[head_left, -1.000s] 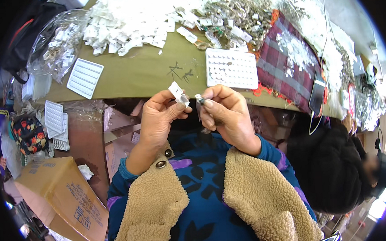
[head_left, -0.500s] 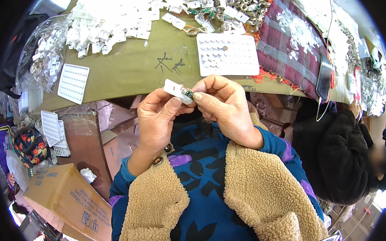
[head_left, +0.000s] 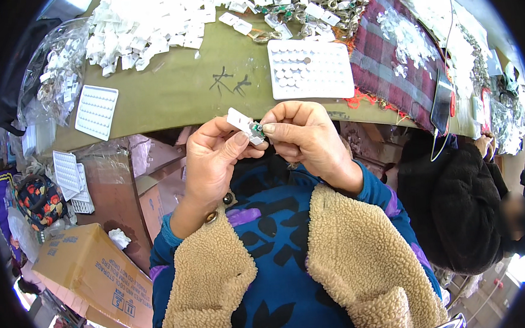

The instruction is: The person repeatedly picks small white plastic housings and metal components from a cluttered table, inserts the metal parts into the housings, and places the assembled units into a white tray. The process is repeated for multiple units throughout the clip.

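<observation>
My left hand (head_left: 214, 157) pinches a small white plastic piece (head_left: 239, 119) between thumb and fingers, over the table's near edge. A little green-and-silver part (head_left: 256, 128) shows at its right end. My right hand (head_left: 306, 139) meets it from the right, thumb and forefinger pressed together at the green part. What the right fingertips hold is too small to make out. Beyond my hands, a white tray (head_left: 335, 80) with rows of round wells lies on the green table (head_left: 169, 91). Small round discs sit in many of its wells, and one looks brownish.
A heap of white plastic pieces (head_left: 148, 27) covers the far left, beside a pile of metal-and-white items (head_left: 302, 7). A plaid cloth (head_left: 381, 57), a phone (head_left: 441, 104) with a cable and another white tray (head_left: 97, 112) lie around. A cardboard box (head_left: 92, 262) stands left; a person in black (head_left: 466, 207) sits right.
The white piece has tilted slightly, and more of its green-and-silver end shows. My right fingertips have shifted a little on it. The view has moved slightly.
</observation>
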`<state>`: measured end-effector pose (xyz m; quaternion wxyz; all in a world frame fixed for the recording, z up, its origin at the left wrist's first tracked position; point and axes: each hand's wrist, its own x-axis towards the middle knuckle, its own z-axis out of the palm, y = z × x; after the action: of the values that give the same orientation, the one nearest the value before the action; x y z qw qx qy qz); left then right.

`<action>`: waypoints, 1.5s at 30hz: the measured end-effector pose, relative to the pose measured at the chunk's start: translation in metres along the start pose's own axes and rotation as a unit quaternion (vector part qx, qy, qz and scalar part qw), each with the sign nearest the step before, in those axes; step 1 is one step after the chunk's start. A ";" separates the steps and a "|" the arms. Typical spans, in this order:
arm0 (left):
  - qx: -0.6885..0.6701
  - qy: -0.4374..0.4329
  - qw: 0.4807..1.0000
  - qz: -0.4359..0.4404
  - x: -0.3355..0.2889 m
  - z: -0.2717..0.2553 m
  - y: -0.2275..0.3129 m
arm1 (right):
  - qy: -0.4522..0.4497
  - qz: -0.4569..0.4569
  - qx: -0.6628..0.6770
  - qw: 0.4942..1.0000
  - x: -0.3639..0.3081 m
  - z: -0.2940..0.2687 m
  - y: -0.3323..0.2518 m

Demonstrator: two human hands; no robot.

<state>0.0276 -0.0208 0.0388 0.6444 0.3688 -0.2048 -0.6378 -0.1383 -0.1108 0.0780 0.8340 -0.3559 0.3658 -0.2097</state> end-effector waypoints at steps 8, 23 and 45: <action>-0.046 0.031 0.998 -0.008 -0.002 0.001 -0.005 | 0.049 -0.374 -0.372 0.848 -0.005 0.005 0.021; 0.098 0.065 0.983 0.140 -0.005 0.009 -0.001 | 0.080 -0.359 -0.285 0.885 -0.009 0.016 0.031; 0.011 0.017 0.992 0.123 -0.005 0.010 -0.014 | 0.081 -0.446 -0.432 0.780 -0.008 0.006 0.032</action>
<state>0.0103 -0.0171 0.0358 0.7170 0.3583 -0.2446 -0.5456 -0.1367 -0.0824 0.0609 0.3737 -0.7837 0.2847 -0.4063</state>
